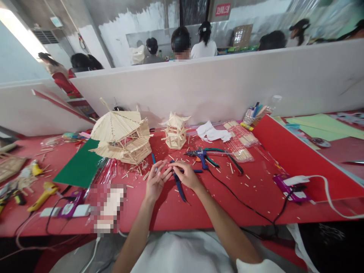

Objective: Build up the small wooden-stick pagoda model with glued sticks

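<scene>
My left hand [156, 180] is turned palm up above the red table, its fingers apart and slightly curled. Beside it, my right hand [186, 175] has thumb and fingers pinched together, touching the left fingertips; anything between them is too small to make out. Below the right hand lie blue-handled pliers [179, 186], partly covered by it. Just beyond rests a blue glue gun [202, 157] with a black cord, next to green-handled pliers [214, 150]. A small wooden-stick pavilion [175, 132] stands behind the hands, and a larger stick pavilion [122, 134] is to the left.
Stick scraps litter the red table [227, 201]. At left are a green board [79, 163], a yellow glue gun [44, 195] and a power strip [68, 206]. Bagged sticks [240, 140], a white cloth [213, 131] and a red board [301, 163] lie right. A white partition [216, 87] closes the back.
</scene>
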Tool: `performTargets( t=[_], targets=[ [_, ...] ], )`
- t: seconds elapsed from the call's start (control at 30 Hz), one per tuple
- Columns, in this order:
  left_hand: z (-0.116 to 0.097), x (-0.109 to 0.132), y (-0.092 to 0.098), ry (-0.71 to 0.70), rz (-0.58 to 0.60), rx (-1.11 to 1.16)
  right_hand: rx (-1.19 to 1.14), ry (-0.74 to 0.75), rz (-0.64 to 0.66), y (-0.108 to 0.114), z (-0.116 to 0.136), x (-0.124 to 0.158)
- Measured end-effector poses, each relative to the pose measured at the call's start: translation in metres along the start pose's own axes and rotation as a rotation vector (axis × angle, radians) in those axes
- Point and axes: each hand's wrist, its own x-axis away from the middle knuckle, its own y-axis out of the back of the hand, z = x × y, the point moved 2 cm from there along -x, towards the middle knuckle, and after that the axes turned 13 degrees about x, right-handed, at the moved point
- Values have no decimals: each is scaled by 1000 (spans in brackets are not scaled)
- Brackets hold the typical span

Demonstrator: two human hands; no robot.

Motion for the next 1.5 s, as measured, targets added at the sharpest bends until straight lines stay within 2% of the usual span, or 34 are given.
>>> performTargets(
  t=[0.23,0.4,0.53,0.83,1.07,1.27,1.5],
  targets=[
    [-8,5,2,80,7,157,-305,-119,87,-6,-4,2],
    [-12,9,-1,134,63,221,-390,-160,97,-8,-6,3],
    [-16,12,-5,138,80,206,-336,-163,87,-11,-4,4],
    [-14,13,-9,164,86,171,-145,-148,-74,-11,-5,3],
    [-15,14,-12,166,115,181,-247,-158,-38,-11,-8,2],
    [-13,16,-10,167,134,181,-130,-112,-33,-8,1,2],
    [-9,17,-9,229,242,286,-43,-116,-44,-9,-1,5]
  ],
)
